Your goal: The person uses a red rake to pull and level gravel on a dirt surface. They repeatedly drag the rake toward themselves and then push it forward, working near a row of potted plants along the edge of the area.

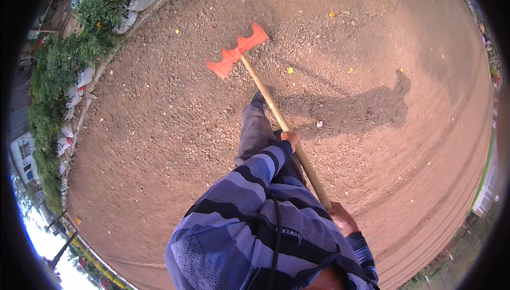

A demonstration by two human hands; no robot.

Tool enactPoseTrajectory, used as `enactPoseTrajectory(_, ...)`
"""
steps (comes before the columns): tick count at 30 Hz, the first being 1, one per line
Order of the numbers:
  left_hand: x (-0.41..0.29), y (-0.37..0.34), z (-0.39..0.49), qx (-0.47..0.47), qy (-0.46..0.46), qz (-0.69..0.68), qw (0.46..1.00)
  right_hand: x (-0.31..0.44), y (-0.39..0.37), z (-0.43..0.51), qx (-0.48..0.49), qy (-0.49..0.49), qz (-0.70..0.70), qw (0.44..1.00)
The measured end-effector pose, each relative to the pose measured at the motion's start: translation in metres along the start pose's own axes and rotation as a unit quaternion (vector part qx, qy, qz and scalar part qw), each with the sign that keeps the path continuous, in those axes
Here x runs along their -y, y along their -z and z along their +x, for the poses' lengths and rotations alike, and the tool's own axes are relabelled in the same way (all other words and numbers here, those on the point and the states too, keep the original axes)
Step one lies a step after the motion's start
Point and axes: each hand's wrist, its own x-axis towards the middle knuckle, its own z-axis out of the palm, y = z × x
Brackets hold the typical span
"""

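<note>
A long wooden handle (pixel 271 100) runs slantwise before me, with an orange rake-like head (pixel 239 52) at its far end over the gravelly ground. The head looks slightly blurred, and whether it touches the ground I cannot tell. My left hand (pixel 291 139) grips the handle around its middle. Lower down, at the handle's near end, my right hand (pixel 342 216) is closed around it. Both arms wear striped blue sleeves. One shoe (pixel 258 98) shows beside the handle, below the orange head.
Loose gravel and soil (pixel 179 130) lie around me, with scattered yellow leaves (pixel 290 70) and a pale stone (pixel 319 123). Green plants (pixel 59 66) and white sacks (pixel 142 1) line a curb at the left. My shadow (pixel 350 108) falls to the right.
</note>
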Motion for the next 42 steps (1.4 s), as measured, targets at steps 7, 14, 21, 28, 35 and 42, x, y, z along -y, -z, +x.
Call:
enactPoseTrajectory(7,-0.018,0.002,-0.034,-0.205,0.108,0.359,0.904,-0.061,-0.026,-0.005,-0.122,0.126,-0.170,0.970)
enactPoseTrajectory(14,-0.111,0.008,0.017,-0.102,0.067,0.149,0.981,0.034,-0.072,0.040,-0.112,0.051,-0.057,0.991)
enactPoseTrajectory(21,-0.254,-0.084,0.074,-0.033,-0.008,0.122,0.992,0.202,-0.112,0.100,-0.064,0.113,0.005,0.991)
enactPoseTrajectory(28,-0.282,-0.159,0.047,-0.053,-0.021,0.283,0.958,0.319,-0.122,0.208,0.009,0.174,0.132,0.976)
enactPoseTrajectory(35,-0.267,-0.166,0.034,-0.054,-0.029,0.280,0.958,0.337,-0.117,0.219,-0.080,0.171,-0.034,0.981)
enactPoseTrajectory(42,-0.236,-0.162,0.031,-0.083,-0.011,0.279,0.957,0.279,-0.119,0.122,-0.129,0.118,-0.058,0.983)
